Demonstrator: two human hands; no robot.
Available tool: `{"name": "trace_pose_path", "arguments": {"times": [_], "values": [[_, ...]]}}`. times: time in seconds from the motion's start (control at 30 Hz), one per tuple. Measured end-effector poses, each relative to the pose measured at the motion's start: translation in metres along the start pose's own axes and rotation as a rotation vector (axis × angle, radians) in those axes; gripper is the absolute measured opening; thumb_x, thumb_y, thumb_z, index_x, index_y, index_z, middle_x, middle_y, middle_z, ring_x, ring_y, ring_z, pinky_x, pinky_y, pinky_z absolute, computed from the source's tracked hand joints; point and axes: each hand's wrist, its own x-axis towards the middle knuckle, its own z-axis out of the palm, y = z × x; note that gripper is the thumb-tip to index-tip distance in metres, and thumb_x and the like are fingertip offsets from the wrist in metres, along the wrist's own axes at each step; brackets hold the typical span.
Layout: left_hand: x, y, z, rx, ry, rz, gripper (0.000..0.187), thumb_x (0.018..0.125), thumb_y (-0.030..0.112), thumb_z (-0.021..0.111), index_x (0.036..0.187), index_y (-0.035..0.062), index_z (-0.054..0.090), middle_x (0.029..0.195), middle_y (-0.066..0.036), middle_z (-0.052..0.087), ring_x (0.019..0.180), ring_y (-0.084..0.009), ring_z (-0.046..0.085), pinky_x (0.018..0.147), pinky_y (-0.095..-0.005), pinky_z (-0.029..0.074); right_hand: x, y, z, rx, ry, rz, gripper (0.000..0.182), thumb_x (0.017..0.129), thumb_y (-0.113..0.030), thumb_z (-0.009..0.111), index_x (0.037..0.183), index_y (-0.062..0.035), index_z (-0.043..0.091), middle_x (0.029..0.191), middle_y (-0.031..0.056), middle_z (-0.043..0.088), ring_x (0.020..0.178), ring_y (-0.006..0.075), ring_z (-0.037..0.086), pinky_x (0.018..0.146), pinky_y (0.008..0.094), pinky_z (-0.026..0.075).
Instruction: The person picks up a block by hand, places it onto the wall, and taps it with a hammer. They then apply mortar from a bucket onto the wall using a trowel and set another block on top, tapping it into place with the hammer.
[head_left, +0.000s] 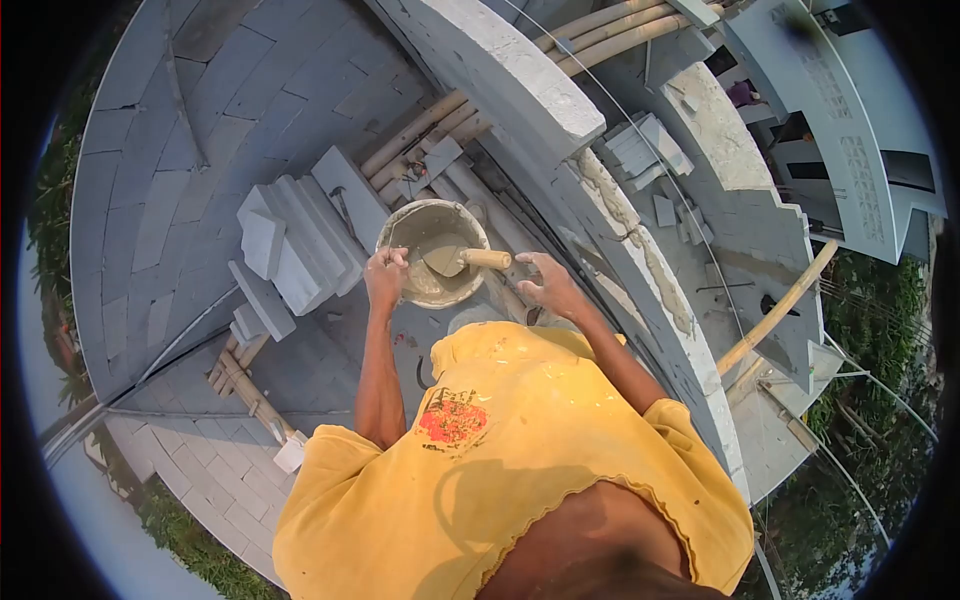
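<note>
A mortar-crusted bucket (388, 236) hangs or stands in front of my body, with wet grey mortar inside. My left hand (386, 277) is closed on the bucket's rim at its left side. Across the opposite rim lies a trowel (487, 259), its pale wooden handle sticking out and its blade down in the bucket. Just right of the handle's end, my right hand (550, 287) has its fingers apart and holds nothing. A narrow gap shows between those fingers and the handle.
Stacked light blocks (300, 240) and a hammer (342, 205) are left of the bucket. A block wall (600, 200) with mortar on top runs along my right. Bamboo poles (415, 140) lie beyond the bucket; another pole (780, 305) leans outside the wall.
</note>
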Motion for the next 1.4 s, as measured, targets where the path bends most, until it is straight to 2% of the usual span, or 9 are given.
{"name": "trace_pose_path", "arguments": {"times": [0.17, 0.23, 0.33, 0.47, 0.6, 0.67, 0.8, 0.97, 1.4], "values": [[0.05, -0.005, -0.007, -0.353, 0.003, -0.332, 0.018, 0.087, -0.007, 0.045, 0.083, 0.0081, 0.054, 0.112, -0.015, 0.074, 0.097, -0.0246, 0.071, 0.078, -0.0387, 0.061, -0.033, 0.071, -0.006, -0.468, 0.039, 0.491, 0.056, 0.095, -0.036, 0.071, 0.139, -0.004, 0.057, 0.138, 0.019, 0.061, 0.12, 0.0297, 0.064, 0.102, 0.0381, 0.051], [0.061, -0.016, -0.017, -0.423, 0.083, -0.377, 0.021, 0.087, -0.009, 0.042, 0.086, 0.0091, 0.053, 0.112, -0.016, 0.073, 0.098, -0.0263, 0.072, 0.079, -0.0373, 0.06, -0.035, 0.053, -0.011, -0.399, -0.24, 0.822, 0.079, 0.096, -0.054, 0.064, 0.152, -0.0024, 0.043, 0.147, 0.0275, 0.053, 0.138, 0.0397, 0.051, 0.111, 0.0459, 0.043], [0.084, -0.068, -0.03, -0.558, 0.125, -0.401, 0.022, 0.086, -0.011, 0.042, 0.085, 0.008, 0.053, 0.111, -0.019, 0.074, 0.099, -0.0275, 0.073, 0.08, -0.0333, 0.057, -0.063, 0.208, 0.049, 0.61, -0.358, 0.799, 0.097, 0.093, -0.068, 0.059, 0.158, -0.0008, 0.033, 0.154, 0.0298, 0.045, 0.144, 0.0399, 0.046, 0.113, 0.0464, 0.041], [0.119, -0.082, -0.035, -0.503, 0.218, -0.42, 0.023, 0.084, -0.014, 0.043, 0.085, 0.007, 0.054, 0.108, -0.019, 0.075, 0.098, -0.0265, 0.073, 0.079, -0.0322, 0.056, 0.014, 0.145, 0.062, 0.049, -0.111, 0.903, 0.099, 0.093, -0.069, 0.059, 0.16, -0.0026, 0.03, 0.157, 0.0287, 0.042, 0.144, 0.0386, 0.045, 0.116, 0.0445, 0.038], [0.18, -0.059, -0.058, -0.478, 0.188, -0.386, 0.023, 0.083, -0.015, 0.044, 0.086, 0.0062, 0.055, 0.109, -0.019, 0.075, 0.097, -0.0253, 0.073, 0.08, -0.0327, 0.056, 0.088, 0.036, 0.028, 0.201, 0.174, 0.663, 0.089, 0.097, -0.061, 0.061, 0.16, -0.0047, 0.032, 0.16, 0.0259, 0.039, 0.143, 0.0378, 0.046, 0.117, 0.0435, 0.037], [0.206, -0.054, -0.064, -0.463, 0.159, -0.403, 0.024, 0.084, -0.015, 0.044, 0.086, 0.0065, 0.055, 0.11, -0.018, 0.075, 0.097, -0.024, 0.072, 0.08, -0.0326, 0.056, 0.123, -0.016, 0.011, 0.507, 0.186, 0.669, 0.085, 0.096, -0.055, 0.065, 0.159, -0.0059, 0.034, 0.162, 0.0232, 0.037, 0.146, 0.037, 0.043, 0.118, 0.0422, 0.036], [0.284, -0.044, -0.072, -0.348, 0.097, -0.365, 0.021, 0.083, -0.012, 0.047, 0.085, 0.0069, 0.058, 0.105, -0.016, 0.077, 0.091, -0.0216, 0.071, 0.079, -0.0331, 0.056, 0.163, -0.016, 0.018, 0.151, -0.036, 0.556, 0.08, 0.095, -0.047, 0.07, 0.159, -0.0109, 0.037, 0.157, 0.0207, 0.044, 0.144, 0.0366, 0.045, 0.115, 0.0459, 0.041], [0.416, -0.088, 0.006, -0.201, -0.085, -0.193, 0.016, 0.082, -0.006, 0.051, 0.079, 0.0051, 0.063, 0.094, -0.014, 0.079, 0.085, -0.0204, 0.072, 0.079, -0.0331, 0.056, 0.135, 0.037, 0.07, -0.472, -0.473, 0.794, 0.105, 0.083, -0.058, 0.074, 0.163, -0.0142, 0.023, 0.159, 0.0273, 0.036, 0.145, 0.0485, 0.038, 0.118, 0.0508, 0.036], [0.669, -0.186, 0.239, 0.248, -0.267, 0.359, 0.016, 0.092, 0.017, 0.06, 0.084, 0.0048, 0.068, 0.087, -0.018, 0.073, 0.088, -0.0375, 0.072, 0.079, -0.0509, 0.056, 0.178, 0.037, 0.117, -0.412, -0.239, 0.83, 0.079, 0.088, -0.042, 0.075, 0.153, -0.0118, 0.041, 0.151, 0.0303, 0.041, 0.133, 0.0501, 0.044, 0.112, 0.056, 0.038]]}}
